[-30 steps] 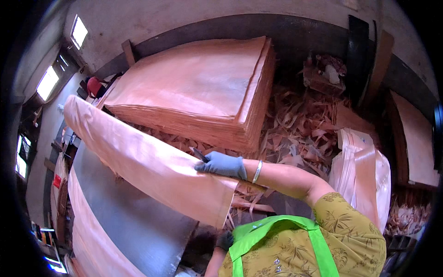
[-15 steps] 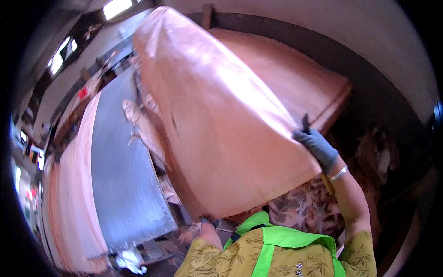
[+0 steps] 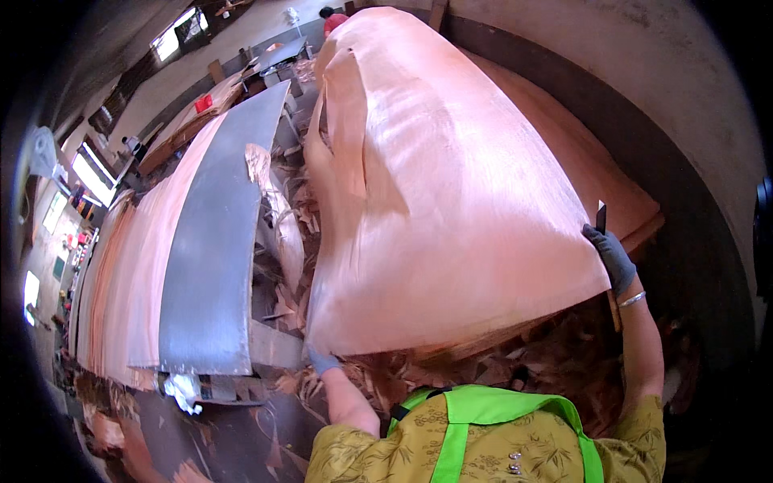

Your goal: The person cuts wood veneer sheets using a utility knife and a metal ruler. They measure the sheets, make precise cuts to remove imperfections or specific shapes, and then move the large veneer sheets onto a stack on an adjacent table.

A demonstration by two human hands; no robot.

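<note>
The 2 gloved hands hold a wide veneer sheet up by its near corners, spread apart so the thin, floppy wood stays taut and arches clear of the scraps below. The right hand is closed on the right corner, a dark blade sticking up from it. The left hand pinches the left corner, fingers mostly hidden. Beneath the sheet lies a veneer stack; to the left runs a grey table. No containers show

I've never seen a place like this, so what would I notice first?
The huge thin pinkish-orange wood veneer sheet fills the middle, held up at its near corners by a person's left hand and right hand, both in grey-blue gloves. To the left runs a long grey metal table. Torn veneer scraps lie below the sheet.
</note>
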